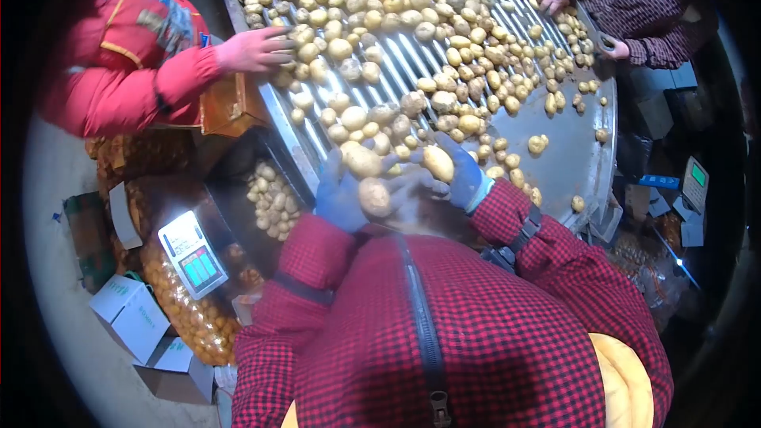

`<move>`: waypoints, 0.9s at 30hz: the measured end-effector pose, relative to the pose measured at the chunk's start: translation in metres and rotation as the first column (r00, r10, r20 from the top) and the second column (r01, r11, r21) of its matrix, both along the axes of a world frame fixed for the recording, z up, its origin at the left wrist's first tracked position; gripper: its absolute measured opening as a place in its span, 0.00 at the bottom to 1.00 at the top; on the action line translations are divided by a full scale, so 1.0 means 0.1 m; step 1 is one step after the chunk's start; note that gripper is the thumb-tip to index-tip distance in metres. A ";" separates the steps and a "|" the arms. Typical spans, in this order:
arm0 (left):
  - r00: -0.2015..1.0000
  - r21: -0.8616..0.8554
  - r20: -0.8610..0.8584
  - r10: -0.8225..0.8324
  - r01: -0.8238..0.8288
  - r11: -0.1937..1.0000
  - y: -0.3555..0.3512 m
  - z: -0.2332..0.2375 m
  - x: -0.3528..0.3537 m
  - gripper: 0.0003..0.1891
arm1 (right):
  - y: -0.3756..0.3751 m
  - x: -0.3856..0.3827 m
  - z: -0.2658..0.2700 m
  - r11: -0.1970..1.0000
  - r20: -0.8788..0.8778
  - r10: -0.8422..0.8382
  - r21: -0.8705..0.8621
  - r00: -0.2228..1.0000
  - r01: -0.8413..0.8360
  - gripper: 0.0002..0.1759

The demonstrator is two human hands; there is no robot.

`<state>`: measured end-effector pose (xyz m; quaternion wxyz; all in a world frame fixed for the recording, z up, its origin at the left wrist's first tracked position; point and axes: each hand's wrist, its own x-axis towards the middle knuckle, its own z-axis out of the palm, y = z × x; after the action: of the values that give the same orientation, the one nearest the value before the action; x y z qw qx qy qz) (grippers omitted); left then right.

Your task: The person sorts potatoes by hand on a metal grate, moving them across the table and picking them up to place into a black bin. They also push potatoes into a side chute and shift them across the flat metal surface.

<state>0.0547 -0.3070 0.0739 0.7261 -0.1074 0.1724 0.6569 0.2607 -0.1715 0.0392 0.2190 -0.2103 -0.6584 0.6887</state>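
Head view: the gloved left hand (339, 194) curls loosely around two potatoes (363, 161). The gloved right hand (466, 178) grips one potato (438, 163). Both are at the near edge of the roller table (575, 154), below the heap (380, 0). A co-worker's hand (254, 49) rests on the table's left side, and a scale (193, 252) sits lower left.

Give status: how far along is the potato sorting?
Done: a net sack by the scale looks filled, and a bin beside the table holds more. In hand: left hand cups potatoes, right hand holds a potato. Left: the roller table is heaped, so plenty likely remains.
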 end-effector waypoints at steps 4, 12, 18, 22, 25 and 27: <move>0.992 0.125 -0.007 -0.127 0.127 0.984 -0.15 -0.49 -0.24 0.39 | 0.05 0.00 -0.06 0.973 0.085 -0.048 -0.223 0.995 0.066 0.26; 0.991 -0.152 -0.111 -0.078 0.060 0.987 -0.43 -0.06 -0.42 0.36 | 0.25 0.10 0.08 0.366 0.103 -0.178 -0.916 0.979 0.163 0.23; 0.940 -0.174 -0.284 0.187 -0.243 0.954 -0.61 0.02 -1.07 0.28 | 0.30 0.28 0.04 0.444 0.272 -0.339 -0.798 0.901 0.408 0.28; 0.882 -0.149 -0.411 0.230 -0.314 0.938 -0.48 0.00 -1.86 0.31 | 0.22 0.27 0.22 0.432 0.403 -0.364 -0.726 0.840 0.536 0.26; 0.829 -0.109 -0.353 0.433 -0.497 0.861 -0.27 -0.14 -2.57 0.29 | 0.26 0.41 -0.05 0.387 0.467 -0.380 -0.703 0.798 0.596 0.27; 0.648 -0.090 -0.594 0.477 -0.642 0.761 -0.12 -0.26 -2.90 0.32 | 0.27 0.47 -0.05 0.367 0.439 -0.370 -0.741 0.819 0.562 0.26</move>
<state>-0.2351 -0.3192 0.0482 0.3808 -0.0732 0.4214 0.8198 0.3081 -0.1449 0.0347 0.2078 -0.5343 -0.1680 0.8019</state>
